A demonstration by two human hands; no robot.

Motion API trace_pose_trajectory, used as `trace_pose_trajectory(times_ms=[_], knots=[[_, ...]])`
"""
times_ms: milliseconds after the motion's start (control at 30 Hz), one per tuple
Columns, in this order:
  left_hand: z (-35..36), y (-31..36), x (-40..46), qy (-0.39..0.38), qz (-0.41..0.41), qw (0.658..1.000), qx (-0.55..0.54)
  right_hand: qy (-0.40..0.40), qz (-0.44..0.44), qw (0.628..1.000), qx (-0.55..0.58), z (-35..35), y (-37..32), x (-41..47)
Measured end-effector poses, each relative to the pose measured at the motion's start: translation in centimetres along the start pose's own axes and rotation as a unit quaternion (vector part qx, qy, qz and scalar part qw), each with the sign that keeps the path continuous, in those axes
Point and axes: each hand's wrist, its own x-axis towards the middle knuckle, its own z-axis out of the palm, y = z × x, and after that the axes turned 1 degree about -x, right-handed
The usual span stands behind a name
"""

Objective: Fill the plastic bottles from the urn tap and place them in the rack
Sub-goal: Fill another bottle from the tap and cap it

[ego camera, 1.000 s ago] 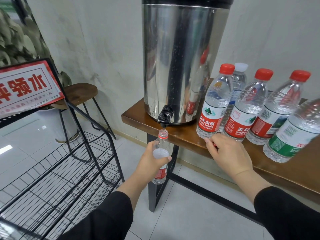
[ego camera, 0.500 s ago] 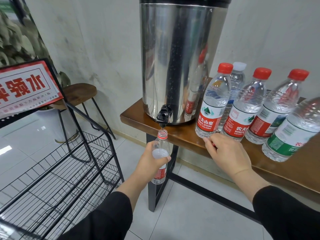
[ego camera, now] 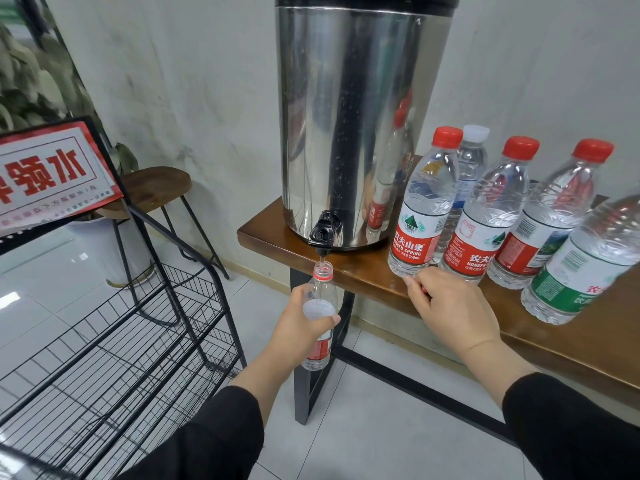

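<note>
My left hand grips a small uncapped plastic bottle upright, its mouth directly under the black tap of the steel urn. A thin stream of water runs from the tap into the bottle. My right hand rests curled at the edge of the wooden table; a sliver of red, the bottle cap, shows between its fingers. The black wire rack stands to the left, and I see no bottles on its visible shelves.
Several capped bottles stand on the table right of the urn, just beyond my right hand. A red-and-white sign tops the rack. A wooden stool and a white plant pot stand behind it on the tiled floor.
Nothing has visibly moved; both hands and the bottle hold the same places under the tap and at the table edge.
</note>
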Motion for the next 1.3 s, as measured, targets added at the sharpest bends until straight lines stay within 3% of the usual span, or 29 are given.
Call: trace_pose_trajectory(times_ms=[1300], knots=[[-0.13, 0.25, 0.17, 0.006, -0.005, 1.000, 0.006, 0.007, -0.010, 1.000, 0.005, -0.01, 0.00, -0.09]])
